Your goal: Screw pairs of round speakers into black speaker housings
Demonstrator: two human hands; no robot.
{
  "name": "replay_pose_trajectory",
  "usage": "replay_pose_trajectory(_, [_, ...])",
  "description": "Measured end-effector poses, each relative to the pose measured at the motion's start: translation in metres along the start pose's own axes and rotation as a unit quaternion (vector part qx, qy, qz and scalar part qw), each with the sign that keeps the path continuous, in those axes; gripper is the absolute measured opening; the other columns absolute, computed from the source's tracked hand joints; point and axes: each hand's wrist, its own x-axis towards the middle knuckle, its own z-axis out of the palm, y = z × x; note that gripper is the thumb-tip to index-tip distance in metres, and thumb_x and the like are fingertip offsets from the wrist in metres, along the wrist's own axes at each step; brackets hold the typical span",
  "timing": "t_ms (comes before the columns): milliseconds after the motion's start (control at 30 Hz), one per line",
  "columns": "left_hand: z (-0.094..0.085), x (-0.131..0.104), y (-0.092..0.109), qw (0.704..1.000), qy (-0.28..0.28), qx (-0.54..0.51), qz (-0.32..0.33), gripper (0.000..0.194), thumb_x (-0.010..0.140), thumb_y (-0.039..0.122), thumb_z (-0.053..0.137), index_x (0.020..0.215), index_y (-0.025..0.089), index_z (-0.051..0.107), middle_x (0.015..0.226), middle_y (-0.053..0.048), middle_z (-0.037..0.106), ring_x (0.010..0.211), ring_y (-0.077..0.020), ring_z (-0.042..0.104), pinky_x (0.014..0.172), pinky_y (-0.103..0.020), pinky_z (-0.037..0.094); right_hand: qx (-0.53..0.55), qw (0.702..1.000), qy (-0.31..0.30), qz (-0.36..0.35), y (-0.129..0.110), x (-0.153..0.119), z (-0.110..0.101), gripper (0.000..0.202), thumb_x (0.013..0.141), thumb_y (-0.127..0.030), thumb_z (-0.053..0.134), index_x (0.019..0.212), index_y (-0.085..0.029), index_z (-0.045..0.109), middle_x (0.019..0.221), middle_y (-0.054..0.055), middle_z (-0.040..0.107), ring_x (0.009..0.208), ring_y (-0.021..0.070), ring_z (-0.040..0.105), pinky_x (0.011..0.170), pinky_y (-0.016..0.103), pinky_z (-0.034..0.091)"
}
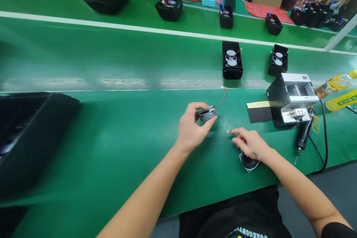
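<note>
My left hand [192,128] holds a small round speaker driver [206,113] just above the green bench, a red wire [221,98] curling up from it. My right hand [249,142] hovers low over the bench with fingers stretched left; it is blurred and a small pale bit shows at the fingertips. A second speaker driver [249,162] lies on the bench under the right wrist.
Two black speaker housings [232,60] [278,60] ride the conveyor belt behind. A screw feeder box [292,96] and electric screwdriver [304,137] sit at the right. A large black case [30,134] fills the left. More black housings [169,6] stand on the far bench.
</note>
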Motion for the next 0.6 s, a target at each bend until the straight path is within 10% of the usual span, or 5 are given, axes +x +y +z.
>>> replay_pose_trajectory(233, [0.014, 0.009, -0.02, 0.974, -0.121, 0.142, 0.127, 0.012, 0.093, 0.032, 0.066, 0.096, 0.025, 0.058, 0.113, -0.011, 0.07, 0.123, -0.0323, 0.062, 0.117, -0.059, 0.051, -0.162, 0.972, -0.126, -0.111, -0.007, -0.001, -0.008, 0.022, 0.107, -0.046, 0.07, 0.107, -0.029, 0.084, 0.095, 0.0, 0.086, 0.082, 0.0163, 0.08, 0.073, 0.026, 0.053])
replay_pose_trajectory(433, [-0.008, -0.008, -0.011, 0.946, -0.193, 0.215, 0.149, 0.03, 0.09, 0.045, 0.075, 0.108, 0.024, 0.063, 0.134, -0.014, 0.066, 0.134, -0.0341, 0.058, 0.114, -0.055, 0.054, -0.276, 0.96, 0.023, -0.045, 0.0, 0.028, -0.066, 0.035, 0.116, -0.032, 0.046, 0.124, -0.02, 0.078, 0.122, 0.013, 0.082, 0.115, 0.0243, 0.077, 0.103, 0.038, 0.06])
replay_pose_trajectory(600, [-0.005, 0.003, 0.009, 0.936, -0.189, 0.259, 0.147, 0.024, 0.105, 0.044, 0.055, 0.104, 0.023, 0.067, 0.127, -0.013, 0.074, 0.133, -0.0316, 0.063, 0.119, -0.054, 0.05, -0.354, 0.935, 0.04, 0.004, 0.02, 0.048, -0.085, 0.035, 0.106, -0.029, 0.07, 0.138, -0.018, 0.07, 0.151, 0.015, 0.067, 0.143, 0.0319, 0.062, 0.119, 0.055, 0.054])
